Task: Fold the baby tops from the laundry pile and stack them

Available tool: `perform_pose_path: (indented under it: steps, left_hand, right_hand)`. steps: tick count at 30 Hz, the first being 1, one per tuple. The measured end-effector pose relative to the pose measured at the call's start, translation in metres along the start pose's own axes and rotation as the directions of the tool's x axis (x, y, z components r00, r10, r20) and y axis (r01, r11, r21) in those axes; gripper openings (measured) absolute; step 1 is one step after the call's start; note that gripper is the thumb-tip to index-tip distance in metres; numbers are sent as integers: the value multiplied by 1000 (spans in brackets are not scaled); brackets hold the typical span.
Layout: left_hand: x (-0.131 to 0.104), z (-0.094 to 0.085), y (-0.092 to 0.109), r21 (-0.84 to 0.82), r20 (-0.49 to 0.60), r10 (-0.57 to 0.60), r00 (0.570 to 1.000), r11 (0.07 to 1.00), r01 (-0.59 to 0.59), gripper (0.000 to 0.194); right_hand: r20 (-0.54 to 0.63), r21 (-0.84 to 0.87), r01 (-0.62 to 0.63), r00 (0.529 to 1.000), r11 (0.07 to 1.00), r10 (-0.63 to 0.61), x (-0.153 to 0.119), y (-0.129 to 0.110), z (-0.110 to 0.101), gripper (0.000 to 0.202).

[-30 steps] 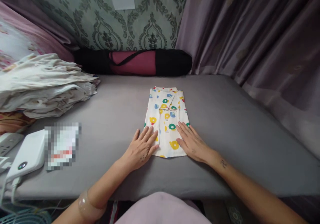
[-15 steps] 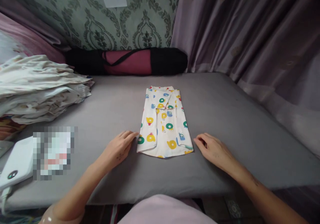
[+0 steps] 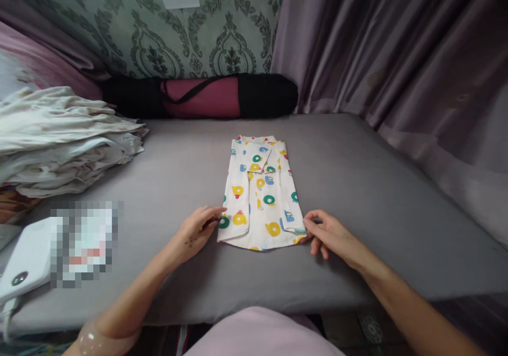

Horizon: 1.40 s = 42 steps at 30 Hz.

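Note:
A white shirt [image 3: 264, 197] with yellow, green, blue and red prints lies on the grey bed surface, its sides and sleeves folded inward and its collar at the far end. At its lower left edge is my left hand [image 3: 198, 231], index finger over the cloth and the thumb side at the edge, fingers closed on it. My right hand [image 3: 329, 234] pinches the lower right edge between thumb and index finger, with its other fingers curled loosely below.
A heap of pale clothes [image 3: 67, 139] lies at the left. A white power bank [image 3: 32, 255] with a cable and a blurred item [image 3: 89, 245] are nearer. A black and maroon long bag [image 3: 206, 98] rests against the wall; curtains [image 3: 389, 54] hang at right.
My right hand has moved slightly left onto the shirt's edge and its fingers have changed pose. My left hand has shifted a little right, its index finger now over the cloth.

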State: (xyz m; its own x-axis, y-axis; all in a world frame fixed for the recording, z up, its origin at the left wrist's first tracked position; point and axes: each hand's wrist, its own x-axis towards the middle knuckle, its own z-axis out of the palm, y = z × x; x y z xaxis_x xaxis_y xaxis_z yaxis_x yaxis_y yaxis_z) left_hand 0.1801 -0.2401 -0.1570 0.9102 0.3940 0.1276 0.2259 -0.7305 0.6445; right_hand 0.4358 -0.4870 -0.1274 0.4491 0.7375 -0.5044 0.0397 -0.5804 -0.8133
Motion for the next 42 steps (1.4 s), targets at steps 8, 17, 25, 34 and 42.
perform_pose_path:
  steps: [8, 17, 25, 34, 42]
  left_hand:
    - [22, -16, -9, 412, 144, 204, 968, 877, -246, 38]
    - [43, -24, -15, 370, 309, 333, 891, 821, -435, 39]
    - [45, -24, -16, 112, 348, 380, 857, 891, -440, 40]
    - [55, -28, -14, -251, 264, 160, 951, 964, -93, 39]
    - [91, -13, -6, -412, 69, -361, 930, 839, 356, 49]
  right_hand:
    - [104, -690, 497, 787, 526, -608, 5, 16, -11, 54]
    - [251, -730, 634, 597, 255, -762, 49, 17, -33, 45]
    - [354, -625, 729, 583, 279, -731, 51, 9, -37, 45]
    - [198, -434, 600, 791, 672, -578, 57, -6, -43, 36]
    - [-145, -242, 355, 907, 903, -396, 104, -19, -38, 39]
